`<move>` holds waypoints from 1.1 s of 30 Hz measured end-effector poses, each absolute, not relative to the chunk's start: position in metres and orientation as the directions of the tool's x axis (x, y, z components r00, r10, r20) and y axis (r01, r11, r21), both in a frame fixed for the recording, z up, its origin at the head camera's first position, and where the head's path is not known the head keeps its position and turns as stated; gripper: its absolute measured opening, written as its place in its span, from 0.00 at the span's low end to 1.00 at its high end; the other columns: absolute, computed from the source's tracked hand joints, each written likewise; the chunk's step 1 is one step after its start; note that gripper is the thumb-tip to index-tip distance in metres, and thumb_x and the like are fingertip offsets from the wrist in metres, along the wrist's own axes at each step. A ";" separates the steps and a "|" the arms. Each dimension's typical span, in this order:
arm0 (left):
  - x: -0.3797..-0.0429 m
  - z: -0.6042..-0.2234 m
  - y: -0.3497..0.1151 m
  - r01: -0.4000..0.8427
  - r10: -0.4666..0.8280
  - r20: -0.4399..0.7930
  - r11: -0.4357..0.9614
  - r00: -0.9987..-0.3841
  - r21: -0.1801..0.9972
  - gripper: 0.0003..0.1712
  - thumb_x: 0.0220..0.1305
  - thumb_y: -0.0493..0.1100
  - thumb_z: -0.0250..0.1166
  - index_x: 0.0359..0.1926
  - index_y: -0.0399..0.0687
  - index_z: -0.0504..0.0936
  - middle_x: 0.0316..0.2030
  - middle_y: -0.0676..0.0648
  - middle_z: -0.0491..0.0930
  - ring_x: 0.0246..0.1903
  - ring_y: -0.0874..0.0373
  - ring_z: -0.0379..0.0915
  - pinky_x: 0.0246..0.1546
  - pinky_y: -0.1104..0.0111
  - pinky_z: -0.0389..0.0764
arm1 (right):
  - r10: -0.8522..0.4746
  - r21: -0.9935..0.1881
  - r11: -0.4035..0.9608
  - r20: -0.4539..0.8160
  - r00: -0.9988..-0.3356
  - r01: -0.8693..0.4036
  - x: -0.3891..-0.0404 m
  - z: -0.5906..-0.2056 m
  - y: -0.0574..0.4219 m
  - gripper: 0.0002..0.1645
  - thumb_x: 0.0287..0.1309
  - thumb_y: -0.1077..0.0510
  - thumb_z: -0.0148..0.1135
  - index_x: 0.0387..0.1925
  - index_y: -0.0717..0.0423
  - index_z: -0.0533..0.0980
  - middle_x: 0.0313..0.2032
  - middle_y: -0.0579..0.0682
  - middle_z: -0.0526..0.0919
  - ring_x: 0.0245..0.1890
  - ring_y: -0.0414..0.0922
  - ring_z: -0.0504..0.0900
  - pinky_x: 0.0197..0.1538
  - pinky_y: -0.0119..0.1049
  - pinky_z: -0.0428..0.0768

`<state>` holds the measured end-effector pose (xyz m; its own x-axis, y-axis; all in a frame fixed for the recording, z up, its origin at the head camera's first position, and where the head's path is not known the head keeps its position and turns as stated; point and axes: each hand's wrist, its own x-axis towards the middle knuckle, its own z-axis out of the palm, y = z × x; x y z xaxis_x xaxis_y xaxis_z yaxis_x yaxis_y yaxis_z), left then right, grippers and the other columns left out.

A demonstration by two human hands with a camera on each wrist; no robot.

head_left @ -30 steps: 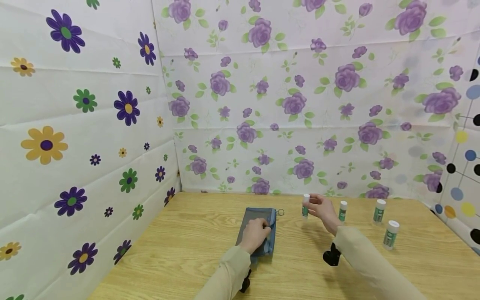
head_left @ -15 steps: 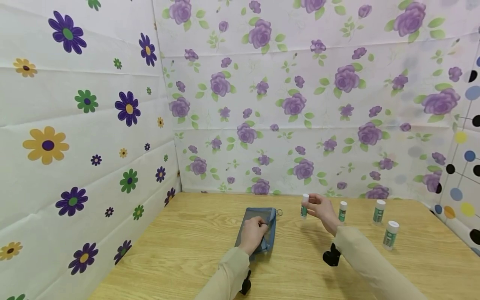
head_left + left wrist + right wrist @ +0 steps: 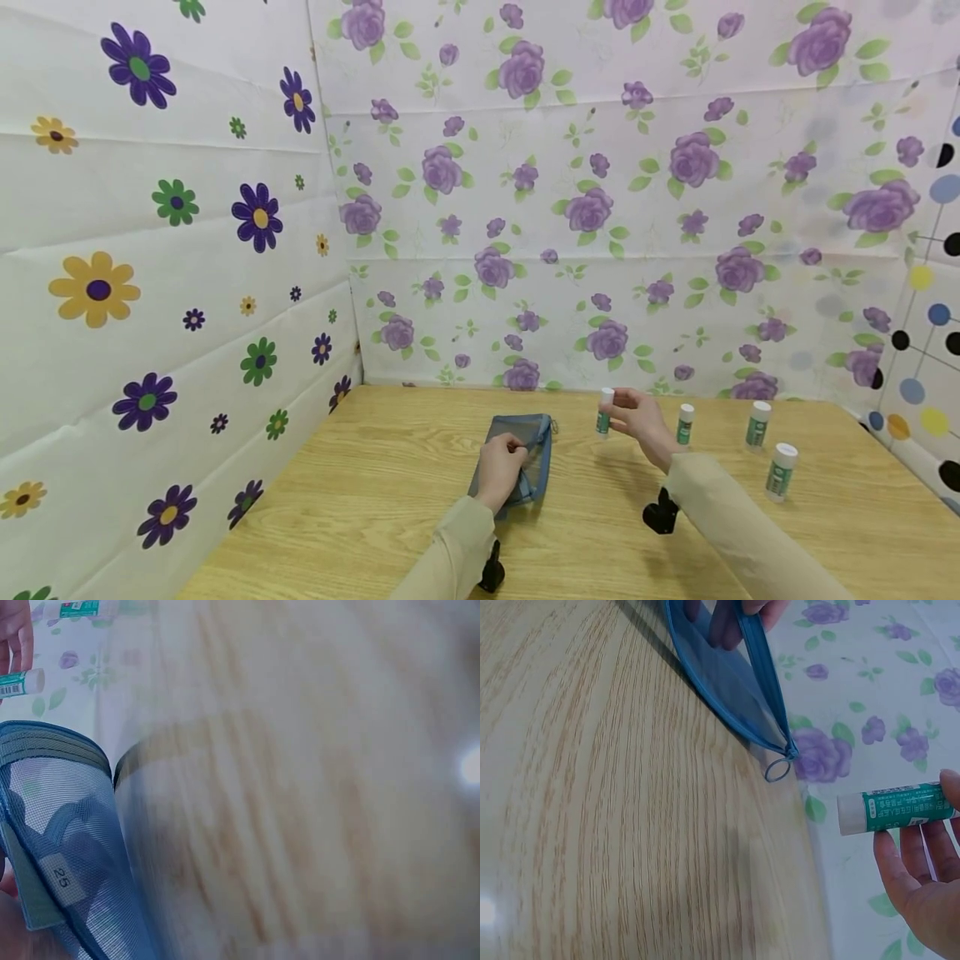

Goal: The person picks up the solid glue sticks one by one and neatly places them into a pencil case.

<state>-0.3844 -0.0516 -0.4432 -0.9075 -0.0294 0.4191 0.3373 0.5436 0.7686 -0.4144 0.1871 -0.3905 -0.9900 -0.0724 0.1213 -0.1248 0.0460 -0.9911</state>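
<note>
My left hand pinches one edge of a blue mesh zipper pouch on the table. The pouch's mouth is unzipped and gapes toward the right, as the right wrist view shows; a ring hangs at the zipper's end. Part of the pouch is hidden under the left hand. Right of it, my right hand holds a glue stick with a white cap and green label between thumb and fingers. In the head view this glue stick stands roughly upright, a short way from the pouch's far right corner.
Several things stand on the wooden table: a slim glue stick beyond the right wrist, a thicker glue stick and another thick glue stick farther right. Flower-printed sheets wall the table's back and left.
My right hand has carried the glue stick slightly left, toward the pouch. My left hand has drawn the pouch's edge a little to the left, and the mouth gapes wider.
</note>
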 end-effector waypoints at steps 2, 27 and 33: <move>-0.385 -0.444 -0.052 0.326 -0.047 0.406 0.516 -0.913 0.792 0.05 0.55 0.31 0.58 0.29 0.39 0.80 0.21 0.53 0.73 0.18 0.62 0.66 0.19 0.68 0.68 | -0.067 -0.992 0.043 0.119 -0.991 -0.122 -0.415 -0.391 0.186 0.33 0.59 0.62 0.56 0.61 0.71 0.56 0.52 0.66 0.64 0.49 0.55 0.70 0.50 0.48 0.68; -0.384 -0.445 -0.055 0.288 -0.140 0.380 0.435 -0.914 0.853 0.03 0.53 0.34 0.61 0.28 0.39 0.80 0.21 0.53 0.73 0.20 0.60 0.68 0.21 0.67 0.70 | -0.051 -0.993 -0.035 0.118 -0.992 -0.116 -0.412 -0.393 0.172 0.24 0.58 0.65 0.56 0.54 0.73 0.64 0.41 0.58 0.72 0.37 0.45 0.77 0.47 0.50 0.70; -0.385 -0.446 -0.055 0.300 -0.138 0.388 0.421 -0.911 0.856 0.03 0.53 0.33 0.61 0.29 0.38 0.81 0.21 0.52 0.74 0.21 0.59 0.68 0.22 0.66 0.71 | -0.055 -0.993 -0.024 0.115 -0.992 -0.113 -0.411 -0.390 0.164 0.26 0.58 0.63 0.57 0.55 0.72 0.63 0.44 0.61 0.70 0.39 0.48 0.76 0.47 0.50 0.71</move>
<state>-0.3850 -0.0552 -0.4462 -0.9112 -0.1383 0.3881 0.3005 0.4214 0.8556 -0.4110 0.1643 -0.3902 -0.9919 -0.0548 0.1145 -0.1133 -0.0243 -0.9933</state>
